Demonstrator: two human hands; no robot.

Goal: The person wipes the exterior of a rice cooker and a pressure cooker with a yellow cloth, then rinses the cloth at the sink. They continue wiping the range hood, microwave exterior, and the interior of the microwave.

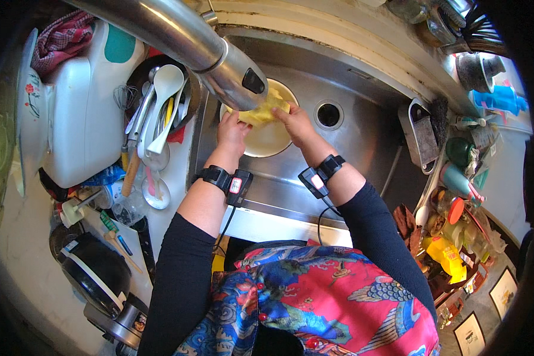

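Over a pale round basin in the stainless steel sink, both my hands are on a crumpled yellow cloth or similar soft yellow thing. My left hand is at its lower left edge, fingers partly curled; how firmly it grips cannot be told. My right hand pinches the right end between thumb and fingers. The metal faucet head hangs right above and hides part of the yellow thing and the basin's upper left rim. The drain lies right of the basin.
Left of the sink, ladles and spoons rest in a dark pan, beside a white appliance and a black rice cooker. A metal-rimmed caddy is at the sink's right edge. Bottles, a yellow packet and bags crowd the right counter.
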